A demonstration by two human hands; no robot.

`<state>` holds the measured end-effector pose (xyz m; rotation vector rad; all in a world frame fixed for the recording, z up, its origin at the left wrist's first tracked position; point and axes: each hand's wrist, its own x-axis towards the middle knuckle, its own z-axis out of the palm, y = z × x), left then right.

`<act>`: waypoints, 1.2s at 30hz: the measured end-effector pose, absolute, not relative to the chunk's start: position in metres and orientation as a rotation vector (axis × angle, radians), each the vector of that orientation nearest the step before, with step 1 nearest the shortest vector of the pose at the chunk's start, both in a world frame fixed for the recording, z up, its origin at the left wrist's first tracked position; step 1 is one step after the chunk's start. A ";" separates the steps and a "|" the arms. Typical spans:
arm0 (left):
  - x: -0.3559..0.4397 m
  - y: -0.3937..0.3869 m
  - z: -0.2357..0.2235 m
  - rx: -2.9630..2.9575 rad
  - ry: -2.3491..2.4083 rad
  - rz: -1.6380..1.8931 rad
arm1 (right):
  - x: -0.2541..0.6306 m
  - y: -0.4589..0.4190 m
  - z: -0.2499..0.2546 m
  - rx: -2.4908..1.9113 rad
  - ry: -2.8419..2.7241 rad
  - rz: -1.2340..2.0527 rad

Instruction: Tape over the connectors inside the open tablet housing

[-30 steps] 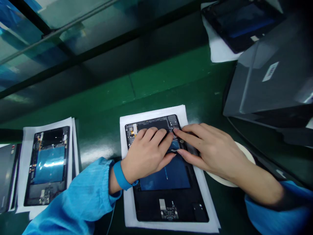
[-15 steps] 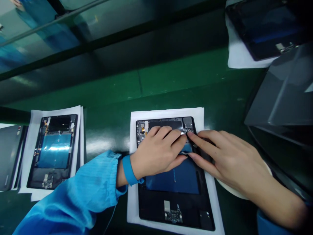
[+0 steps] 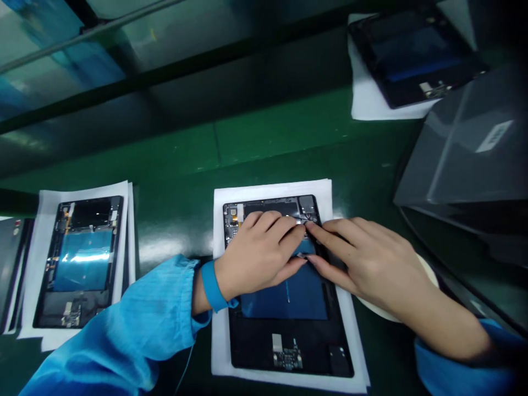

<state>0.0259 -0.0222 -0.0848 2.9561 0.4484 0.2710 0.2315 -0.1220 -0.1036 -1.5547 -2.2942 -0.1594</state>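
An opened tablet lies on white paper sheets, its dark blue battery and small circuit board exposed. My left hand, with a blue wristband, rests across the tablet's upper half, fingers curled and closed. From the right, my right hand reaches in, its index fingertip and thumb tip meeting the left fingers near the battery's upper right edge. A small pale strip shows between the two thumbs. What the fingers pinch is mostly hidden.
A second opened tablet lies on paper at left, beside dark panels. Another tablet sits at upper right on paper. A grey box-like object stands at right. A pale round object is partly under my right arm.
The view has shifted, so most things appear slightly farther left. Both hands stay at the same spot on the tablet, with almost the same finger positions.
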 end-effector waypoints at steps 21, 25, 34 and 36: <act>0.026 -0.023 -0.086 2.941 0.460 0.277 | 0.233 -0.123 -0.107 -1.567 -2.163 0.046; 0.027 -0.023 -0.086 2.949 0.461 0.238 | 0.235 -0.122 -0.106 -1.577 -2.060 0.014; 0.027 -0.023 -0.086 2.949 0.461 0.239 | 0.237 -0.108 -0.109 -1.730 -2.083 -0.305; 0.027 -0.023 -0.086 2.947 0.462 0.242 | 0.236 -0.108 -0.109 -1.728 -2.101 -0.336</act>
